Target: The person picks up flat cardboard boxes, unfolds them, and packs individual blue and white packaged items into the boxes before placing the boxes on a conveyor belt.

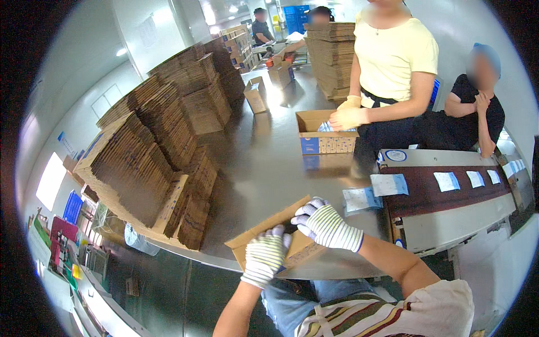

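Note:
An open-topped cardboard box (238, 241) stands tilted at the near edge of the metal table, close against my body. My left hand (264, 255), in a striped knit glove, grips its near left side, with the fingers reaching in over the rim. My right hand (332, 227), gloved the same way, closes on its right end with curled fingers over the opening. The inside is mostly hidden by my hands. Right of it, white-and-blue packets (359, 199) lie on the table at the end of a dark conveyor belt (424, 196).
Tall stacks of flattened cartons (126, 168) line the table's left side. Across from me, a person in a yellow top handles packets inside another open box (328, 145). A small open box (255, 95) stands farther back. Another carton stack (331, 62) rises behind.

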Motion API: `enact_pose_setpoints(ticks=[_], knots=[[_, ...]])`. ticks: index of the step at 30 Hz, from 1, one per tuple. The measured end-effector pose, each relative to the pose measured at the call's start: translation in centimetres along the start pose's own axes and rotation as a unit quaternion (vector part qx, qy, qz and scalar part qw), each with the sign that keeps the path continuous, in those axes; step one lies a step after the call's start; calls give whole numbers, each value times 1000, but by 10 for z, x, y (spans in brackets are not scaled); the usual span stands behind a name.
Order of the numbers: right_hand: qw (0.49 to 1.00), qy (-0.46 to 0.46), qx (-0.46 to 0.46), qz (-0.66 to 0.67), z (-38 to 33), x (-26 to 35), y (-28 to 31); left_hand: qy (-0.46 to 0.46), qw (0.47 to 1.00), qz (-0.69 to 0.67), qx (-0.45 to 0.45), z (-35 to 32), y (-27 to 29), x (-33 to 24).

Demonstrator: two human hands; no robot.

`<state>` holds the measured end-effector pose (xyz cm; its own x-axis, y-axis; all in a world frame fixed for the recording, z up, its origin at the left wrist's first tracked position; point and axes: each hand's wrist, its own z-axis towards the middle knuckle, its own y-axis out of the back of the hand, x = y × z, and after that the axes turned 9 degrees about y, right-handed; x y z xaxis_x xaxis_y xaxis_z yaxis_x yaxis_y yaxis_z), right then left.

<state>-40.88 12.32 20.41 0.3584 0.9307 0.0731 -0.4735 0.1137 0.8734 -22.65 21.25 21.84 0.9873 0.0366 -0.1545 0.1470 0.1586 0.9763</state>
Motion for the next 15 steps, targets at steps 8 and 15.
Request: enact_pose_setpoints(ticks=[8, 15], knots=[[998, 0, -41, 52, -5, 3, 12, -43, 993, -4, 114, -21, 0, -12], [980, -124, -123, 98, -40, 10, 53, 136, 961, -236, 43, -49, 45, 16]])
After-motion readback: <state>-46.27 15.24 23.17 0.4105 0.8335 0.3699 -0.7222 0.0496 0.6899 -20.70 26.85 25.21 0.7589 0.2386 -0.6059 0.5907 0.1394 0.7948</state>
